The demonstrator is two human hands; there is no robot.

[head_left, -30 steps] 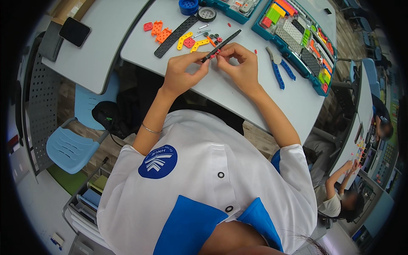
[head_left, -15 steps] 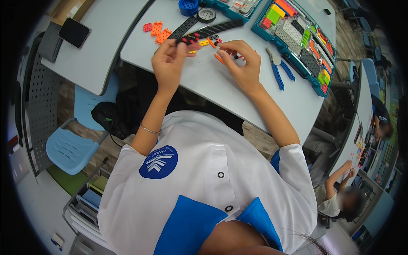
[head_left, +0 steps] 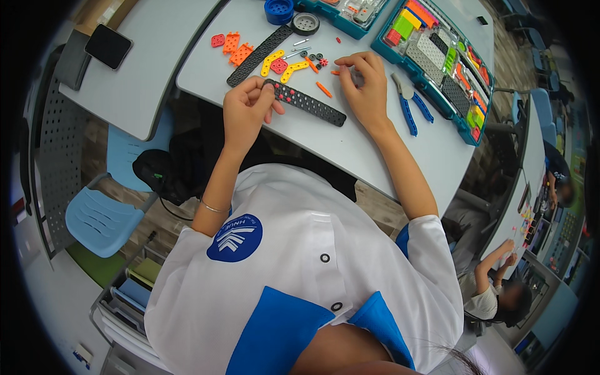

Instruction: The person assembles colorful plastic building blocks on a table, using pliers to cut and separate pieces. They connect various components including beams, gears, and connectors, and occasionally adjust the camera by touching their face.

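The left hand [head_left: 245,111] pinches the left end of a black perforated beam [head_left: 312,109], which extends to the right over the near part of the table [head_left: 431,156]. Red pegs [head_left: 281,95] sit in the beam close to the left hand. The right hand [head_left: 364,87], half curled, is right of the beam, near an orange piece [head_left: 335,72] (whether it grips anything cannot be told). An orange pin [head_left: 324,90] lies between the hands; blue-handled pliers [head_left: 407,94] lie right of the right hand, and yellow angled connectors [head_left: 294,70] lie farther back
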